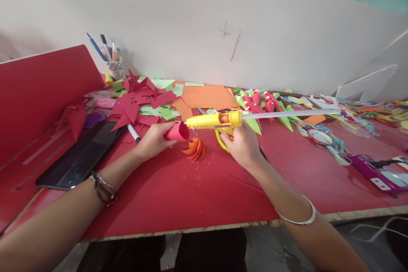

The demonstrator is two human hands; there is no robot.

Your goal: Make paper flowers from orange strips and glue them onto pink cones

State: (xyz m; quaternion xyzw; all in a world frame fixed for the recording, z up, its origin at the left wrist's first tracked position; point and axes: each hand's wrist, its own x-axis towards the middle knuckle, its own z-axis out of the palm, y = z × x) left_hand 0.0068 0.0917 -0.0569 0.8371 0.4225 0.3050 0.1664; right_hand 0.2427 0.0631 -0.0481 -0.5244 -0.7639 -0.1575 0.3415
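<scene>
My left hand (157, 139) pinches a rolled red paper cone (177, 131), its wide end turned to the right. A yellow hot glue gun (213, 120) is gripped in my right hand (244, 144), and its nozzle points left at the rim of the cone. Whether the tip touches the paper I cannot tell. From the gun's back a long clear glue stick (287, 113) sticks out to the right. On the table below the nozzle sits an orange curled paper piece (194, 150). Yellow scissor handles (221, 141) show partly behind my right hand.
Cut red paper pieces (140, 97) and orange sheets (207, 95) lie at the back. Small red and green paper cones (258, 102) are heaped right of them. A phone (83, 157) and a pen cup (115, 68) are at left; a purple power strip (378, 174) is at right.
</scene>
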